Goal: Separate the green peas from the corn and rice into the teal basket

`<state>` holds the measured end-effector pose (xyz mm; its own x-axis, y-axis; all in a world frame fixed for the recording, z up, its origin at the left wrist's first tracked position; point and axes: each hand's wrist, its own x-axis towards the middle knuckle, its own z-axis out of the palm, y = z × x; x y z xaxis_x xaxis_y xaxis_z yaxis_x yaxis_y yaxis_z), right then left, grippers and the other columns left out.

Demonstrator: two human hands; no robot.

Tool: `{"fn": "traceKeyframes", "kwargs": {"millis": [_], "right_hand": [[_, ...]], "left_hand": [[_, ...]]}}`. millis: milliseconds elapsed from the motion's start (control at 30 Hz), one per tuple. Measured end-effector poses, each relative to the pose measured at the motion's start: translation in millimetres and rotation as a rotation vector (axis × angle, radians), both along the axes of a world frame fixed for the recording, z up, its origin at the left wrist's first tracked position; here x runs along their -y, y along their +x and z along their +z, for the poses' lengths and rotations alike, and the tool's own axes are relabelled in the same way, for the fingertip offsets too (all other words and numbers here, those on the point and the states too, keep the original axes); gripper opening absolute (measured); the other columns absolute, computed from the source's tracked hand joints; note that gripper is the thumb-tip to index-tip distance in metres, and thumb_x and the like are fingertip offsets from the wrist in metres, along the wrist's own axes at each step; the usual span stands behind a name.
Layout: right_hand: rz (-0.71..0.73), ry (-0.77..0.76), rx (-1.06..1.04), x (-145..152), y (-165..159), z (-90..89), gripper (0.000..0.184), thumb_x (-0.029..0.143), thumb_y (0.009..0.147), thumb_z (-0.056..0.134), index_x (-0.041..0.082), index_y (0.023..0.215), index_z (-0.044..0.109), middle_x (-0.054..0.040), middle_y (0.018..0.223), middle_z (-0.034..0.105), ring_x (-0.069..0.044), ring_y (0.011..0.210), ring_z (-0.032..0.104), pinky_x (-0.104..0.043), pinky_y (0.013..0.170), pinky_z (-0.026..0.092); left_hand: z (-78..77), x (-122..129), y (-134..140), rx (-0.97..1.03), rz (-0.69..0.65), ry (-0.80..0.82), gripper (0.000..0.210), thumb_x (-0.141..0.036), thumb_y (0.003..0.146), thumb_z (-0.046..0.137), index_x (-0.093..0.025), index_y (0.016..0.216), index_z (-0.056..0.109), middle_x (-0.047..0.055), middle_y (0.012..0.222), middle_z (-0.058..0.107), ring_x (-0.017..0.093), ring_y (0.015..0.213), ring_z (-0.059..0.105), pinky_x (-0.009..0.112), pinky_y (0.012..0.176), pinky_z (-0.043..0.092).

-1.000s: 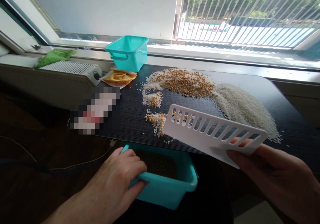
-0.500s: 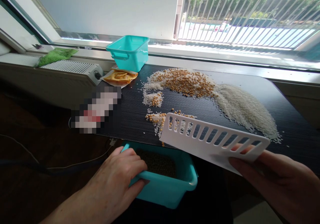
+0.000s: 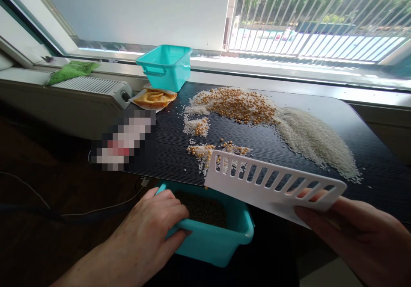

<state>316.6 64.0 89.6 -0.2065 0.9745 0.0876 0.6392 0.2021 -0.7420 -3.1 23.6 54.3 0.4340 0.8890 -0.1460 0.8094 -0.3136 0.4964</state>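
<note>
The left hand (image 3: 160, 218) grips the left end of the lower bin (image 3: 221, 244), its fingers curled over the rim and the thumb against the outer wall; the bin sits just below the near edge of the tabletop (image 3: 170, 150), with dark grains (image 3: 202, 208) inside. The right hand (image 3: 359, 223) pinches one end of the white slotted board (image 3: 244, 189) between thumb and fingers, slots uppermost, its far end over the near edge by a small pile of rice and yellow beans (image 3: 201, 152). Gripped only at one end, the board could twist if pushed against the pile. Grains pulled nearer might spill past the bin's rim onto the floor, should the bin tip under its one-sided hold; small rice grains could also slip through the slots.
</note>
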Motion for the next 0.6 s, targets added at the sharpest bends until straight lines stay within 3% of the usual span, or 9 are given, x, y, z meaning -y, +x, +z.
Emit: {"fn": "traceKeyframes", "kwargs": {"millis": [233,333,433,600], "right_hand": [[-0.103,-0.017,0.041,2,10,-3.7,0.02,0.037,0.071,0.073,0.028,0.087,0.081,0.0001,0.083,0.08,-0.022,0.066,0.075,-0.022,0.063,0.061],[-0.123,-0.002,0.059,2,9,-3.4,0.019,0.036,0.07,0.072,0.029,0.086,0.081,0.0019,0.078,0.08,-0.02,0.062,0.074,-0.018,0.054,0.059],[-0.086,-0.014,0.043,2,7,-3.1,0.018,0.036,0.071,0.071,0.031,0.084,0.081,0.0028,0.078,0.08,-0.02,0.062,0.074,-0.018,0.054,0.059],[-0.014,-0.037,0.052,1,5,-3.3,0.02,0.036,0.075,0.07,0.028,0.089,0.081,0.0001,0.083,0.08,-0.021,0.066,0.075,-0.02,0.059,0.061]], "left_hand": [[-6.8,0,-6,0.004,-0.043,-0.042,0.011,-0.015,0.088,0.061,-0.024,0.082,0.063,-0.002,0.083,0.062,0.018,0.083,0.055,0.034,0.084,0.04],[-1.9,1,-3,0.004,-0.013,-0.044,0.013,-0.012,0.087,0.06,-0.023,0.081,0.063,-0.002,0.083,0.061,0.018,0.083,0.054,0.033,0.083,0.04],[6.0,3,3,-0.028,0.042,-0.051,0.016,-0.008,0.088,0.056,-0.021,0.081,0.061,-0.001,0.084,0.059,0.018,0.086,0.054,0.034,0.086,0.039],[8.8,2,5,-0.022,0.025,-0.073,0.017,-0.008,0.089,0.054,-0.021,0.082,0.061,-0.001,0.084,0.06,0.017,0.085,0.054,0.036,0.089,0.038]]}}
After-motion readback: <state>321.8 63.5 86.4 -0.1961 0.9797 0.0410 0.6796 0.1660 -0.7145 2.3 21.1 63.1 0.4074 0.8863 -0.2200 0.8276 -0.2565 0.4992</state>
